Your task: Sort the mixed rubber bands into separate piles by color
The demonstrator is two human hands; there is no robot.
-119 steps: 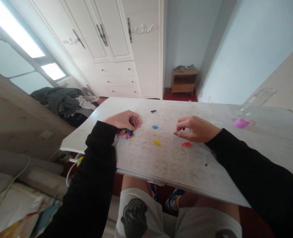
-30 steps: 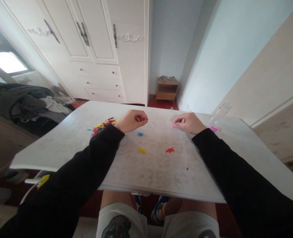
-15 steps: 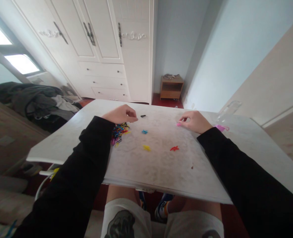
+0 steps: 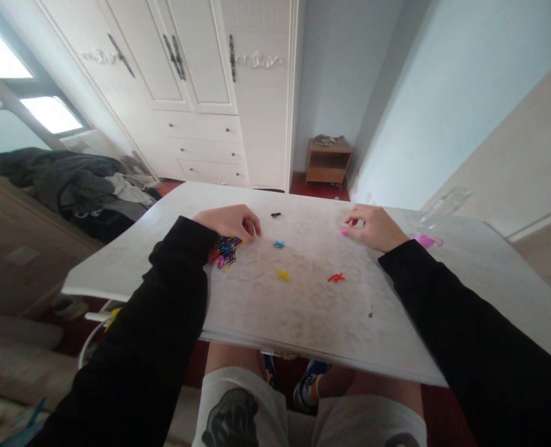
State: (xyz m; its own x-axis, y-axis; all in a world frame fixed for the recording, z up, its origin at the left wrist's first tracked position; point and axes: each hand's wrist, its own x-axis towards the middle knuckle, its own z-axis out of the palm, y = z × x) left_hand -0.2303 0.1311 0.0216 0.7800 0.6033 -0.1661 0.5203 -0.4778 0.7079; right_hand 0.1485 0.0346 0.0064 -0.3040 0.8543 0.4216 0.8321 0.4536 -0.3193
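A mixed pile of small, thin, multicoloured band-like pieces (image 4: 226,249) lies on the white table, partly under my left hand (image 4: 228,222). That hand rests palm down at the pile's far edge, its fingers curled; anything between the fingertips is hidden. My right hand (image 4: 371,226) has thumb and fingers pinched at a few small pink pieces (image 4: 343,232); whether it grips one cannot be made out. Between the hands are separate little clusters: black pieces (image 4: 276,215), blue pieces (image 4: 279,244), yellow pieces (image 4: 282,275) and red pieces (image 4: 336,277).
Beyond my right wrist, a clear plastic bottle-like container (image 4: 444,208) lies near a pink item (image 4: 425,240). The table (image 4: 303,323) ends just above my knees. A white wardrobe (image 4: 200,81), a small wooden cabinet (image 4: 328,162) and piled dark clothes (image 4: 79,186) stand beyond.
My left hand has dropped slightly lower and closer to the pile. The right hand stays at the pink pieces. The whole view has shifted a little.
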